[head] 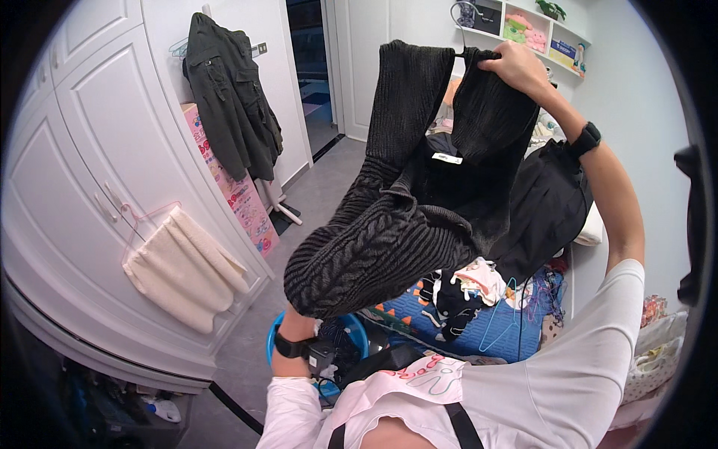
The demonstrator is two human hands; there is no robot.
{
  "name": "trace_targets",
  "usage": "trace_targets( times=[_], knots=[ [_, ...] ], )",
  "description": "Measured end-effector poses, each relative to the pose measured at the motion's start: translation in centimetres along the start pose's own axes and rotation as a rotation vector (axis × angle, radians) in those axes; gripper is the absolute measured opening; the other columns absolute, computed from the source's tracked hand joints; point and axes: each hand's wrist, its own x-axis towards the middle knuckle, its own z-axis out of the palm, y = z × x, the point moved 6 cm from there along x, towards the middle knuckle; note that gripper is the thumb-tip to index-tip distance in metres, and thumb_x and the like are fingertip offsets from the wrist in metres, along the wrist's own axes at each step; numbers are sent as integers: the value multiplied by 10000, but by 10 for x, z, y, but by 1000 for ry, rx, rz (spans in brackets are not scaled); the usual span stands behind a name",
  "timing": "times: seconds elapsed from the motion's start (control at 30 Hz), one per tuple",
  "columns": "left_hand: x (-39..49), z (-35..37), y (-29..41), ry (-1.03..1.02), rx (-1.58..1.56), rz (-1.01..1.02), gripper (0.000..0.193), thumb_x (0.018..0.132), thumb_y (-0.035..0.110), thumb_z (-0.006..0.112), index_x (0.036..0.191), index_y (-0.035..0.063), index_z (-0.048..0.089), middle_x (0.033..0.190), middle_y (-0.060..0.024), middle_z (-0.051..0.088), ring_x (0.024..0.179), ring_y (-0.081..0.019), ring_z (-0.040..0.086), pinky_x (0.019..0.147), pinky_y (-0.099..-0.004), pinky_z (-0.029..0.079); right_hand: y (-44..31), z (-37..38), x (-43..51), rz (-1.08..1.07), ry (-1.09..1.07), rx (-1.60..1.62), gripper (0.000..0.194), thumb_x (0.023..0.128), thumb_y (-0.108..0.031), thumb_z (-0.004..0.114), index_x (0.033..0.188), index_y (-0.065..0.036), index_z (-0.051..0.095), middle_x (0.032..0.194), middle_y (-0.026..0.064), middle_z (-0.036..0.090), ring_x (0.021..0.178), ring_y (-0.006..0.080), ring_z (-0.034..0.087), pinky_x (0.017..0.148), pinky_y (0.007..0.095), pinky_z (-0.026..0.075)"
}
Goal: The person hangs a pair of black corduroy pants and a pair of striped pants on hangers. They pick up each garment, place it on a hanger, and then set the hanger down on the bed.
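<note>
A dark grey cable-knit sweater [373, 247] is held up in front of me, its neckline label showing. My right hand [515, 66] pinches the ribbed knit at the top, beside a clothes hanger [464, 28]. The hanger's hook rises above the knit, while its lower part is hidden by the cloth. My left hand is covered by the sweater's lower left part; only the forearm and wrist [296, 345] show, so its grip cannot be seen.
A blue basin [359, 334] with dark clothes stands below. Clothes and a blue hanger [501, 320] lie on the blue bed cover [404, 314]. A cream towel [185, 269] hangs at the white wardrobe [106, 101]. A dark jacket [230, 101] hangs on a stand near the doorway.
</note>
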Motion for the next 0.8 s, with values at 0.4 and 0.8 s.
trace_targets(
  times=[0.4, 0.8],
  knots=[
    [15, 8, 28, -4, 30, 64, 554, 922, 421, 391, 1327, 43, 387, 1369, -134, 394, 1252, -279, 387, 1068, -418, 268, 2, 30, -3, 22, -19, 15, 447, 695, -430, 668, 885, -26, 674, 880, 205, 649, 861, 371, 622, 749, 448, 485],
    [33, 10, 47, 8, 69, 112, 559, 926, 426, 381, 1338, 49, 374, 1382, -126, 380, 1261, -278, 375, 1069, -427, 264, -5, 50, -13, -4, -48, 58, 414, 702, -400, 662, 834, -9, 678, 828, 223, 639, 809, 372, 619, 729, 444, 482]
  ],
)
